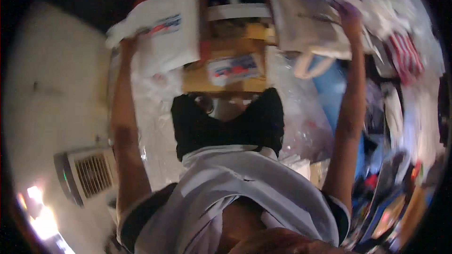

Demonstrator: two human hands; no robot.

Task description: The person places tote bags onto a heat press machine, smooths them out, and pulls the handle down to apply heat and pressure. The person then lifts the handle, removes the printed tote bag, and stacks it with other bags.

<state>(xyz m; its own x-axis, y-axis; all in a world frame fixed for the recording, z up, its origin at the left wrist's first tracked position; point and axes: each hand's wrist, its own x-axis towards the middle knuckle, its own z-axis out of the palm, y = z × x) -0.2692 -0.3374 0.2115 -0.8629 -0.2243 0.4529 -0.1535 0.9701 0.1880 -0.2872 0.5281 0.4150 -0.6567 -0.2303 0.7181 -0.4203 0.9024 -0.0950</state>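
Both my arms reach far forward and the picture is blurred. My left hand (127,44) grips the lower left edge of a white plastic bag (167,28) with a red and blue print, and its fingers are partly hidden by the bag. My right hand (349,15) is closed on the upper right side of a beige cloth tote bag (301,19). The tote's looped handle (310,66) hangs down below it. The two bags are held apart, side by side.
Between the bags sits a brown cardboard box (221,77) with a printed label. Clear plastic wrapping (303,117) lies beside a black garment (226,124). A white grilled appliance (89,174) stands at lower left. A heap of clothes (409,51) fills the right side.
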